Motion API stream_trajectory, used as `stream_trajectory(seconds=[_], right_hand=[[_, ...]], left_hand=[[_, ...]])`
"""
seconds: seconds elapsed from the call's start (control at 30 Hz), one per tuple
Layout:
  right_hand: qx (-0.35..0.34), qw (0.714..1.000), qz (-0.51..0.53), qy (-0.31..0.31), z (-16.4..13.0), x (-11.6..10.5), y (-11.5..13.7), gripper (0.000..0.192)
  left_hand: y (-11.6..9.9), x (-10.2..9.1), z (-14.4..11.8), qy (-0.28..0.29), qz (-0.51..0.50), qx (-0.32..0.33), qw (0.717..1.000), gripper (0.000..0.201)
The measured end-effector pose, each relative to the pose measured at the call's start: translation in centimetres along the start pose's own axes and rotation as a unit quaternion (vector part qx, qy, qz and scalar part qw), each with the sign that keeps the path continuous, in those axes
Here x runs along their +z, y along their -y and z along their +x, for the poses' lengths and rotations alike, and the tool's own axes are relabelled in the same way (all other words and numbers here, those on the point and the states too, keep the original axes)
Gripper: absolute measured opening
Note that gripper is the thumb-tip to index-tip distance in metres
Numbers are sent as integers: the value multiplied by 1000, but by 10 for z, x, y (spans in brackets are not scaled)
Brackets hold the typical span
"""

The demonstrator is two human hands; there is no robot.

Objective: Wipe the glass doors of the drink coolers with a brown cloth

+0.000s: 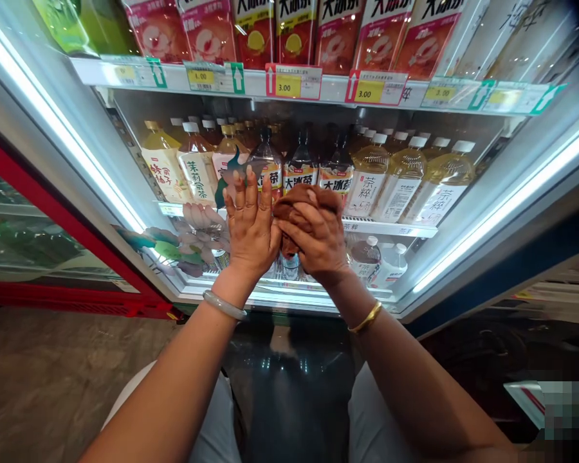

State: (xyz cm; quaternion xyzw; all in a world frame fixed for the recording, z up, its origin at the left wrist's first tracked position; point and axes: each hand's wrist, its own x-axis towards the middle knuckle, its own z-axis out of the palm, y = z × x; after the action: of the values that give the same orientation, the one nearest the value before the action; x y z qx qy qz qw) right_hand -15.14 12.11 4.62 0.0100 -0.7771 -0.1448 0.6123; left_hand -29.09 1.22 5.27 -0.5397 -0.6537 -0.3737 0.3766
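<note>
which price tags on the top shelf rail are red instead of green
The two middle price tags, both reading 3.00: one under the yellow-lemon bottles, the other just to its right. The tags on either side have green arrows.

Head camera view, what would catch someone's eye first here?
Two bare hands meet at centre against the glass door of a lit drinks cooler: the left hand flat, fingers spread, the right hand clutching a crumpled brown cloth. Behind them stand rows of tea bottles, with yellow price tags above.

Both forearms reach forward toward the glass door. The left hand lies flat against it, fingers straight, pointing up. The right hand, beside it and touching, is curled closed.
</note>
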Motion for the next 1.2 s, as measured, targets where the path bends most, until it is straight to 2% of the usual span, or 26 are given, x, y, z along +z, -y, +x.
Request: stream_trajectory(seconds=[0.17,0.23,0.3,0.4,0.47,0.5,0.53,0.67,0.73,0.8,0.9,0.97,1.0,1.03,1.17,1.2], right_hand=[[118,984,-17,-132,27,-24,-37,35],[135,980,-42,-142,27,-25,-39,37],[111,986,-45,-118,15,-17,-27,39],[25,1000,-2,-18,-8,-1,1,39],[-20,999,28,41,-13,3,9,37],[-20,998,36,45,-11,1,7,37],[-2,999,38,28,-6,-2,2,38],[131,983,-4,-130,24,-18,-26,43],[147,976,-35,-156,27,-17,-27,42],[119,984,-42,-126,19,-8,-15,42],[38,999,-21,-10,-1,8,14,39],[0,999,-9,49,-5,11,21,38],[-3,999,-1,53,-2,9,19,39],[8,999,7,37,3,5,12,41],[96,986,12,-137,35,-15,-26,56],[103,982,8,-160,40,-17,-32,59]], left_hand=[[-2,-5,3,5,-4,-26,1000,82],[-3,-5,4,6,-11,-32,999,81],[-4,-4,5,4,-16,-33,999,80],[-3,-5,8,2,-21,-26,999,80],[-2,-8,10,-4,-23,-30,999,80],[-1,-10,11,-10,-22,-36,999,80],[0,-11,11,-18,-19,-41,999,80],[4,-15,10,-32,-9,-44,998,82],[4,-15,9,-25,-13,-43,999,82],[3,-14,8,-16,-20,-43,999,82],[3,-15,8,-5,-30,-42,999,81],[3,-16,9,-11,-25,-40,999,82],[4,-16,9,-17,-19,-40,999,82],[4,-17,10,-22,-14,-41,999,82],[4,-16,10,-26,-9,-49,998,79],[3,-16,9,-22,-11,-49,998,79]])
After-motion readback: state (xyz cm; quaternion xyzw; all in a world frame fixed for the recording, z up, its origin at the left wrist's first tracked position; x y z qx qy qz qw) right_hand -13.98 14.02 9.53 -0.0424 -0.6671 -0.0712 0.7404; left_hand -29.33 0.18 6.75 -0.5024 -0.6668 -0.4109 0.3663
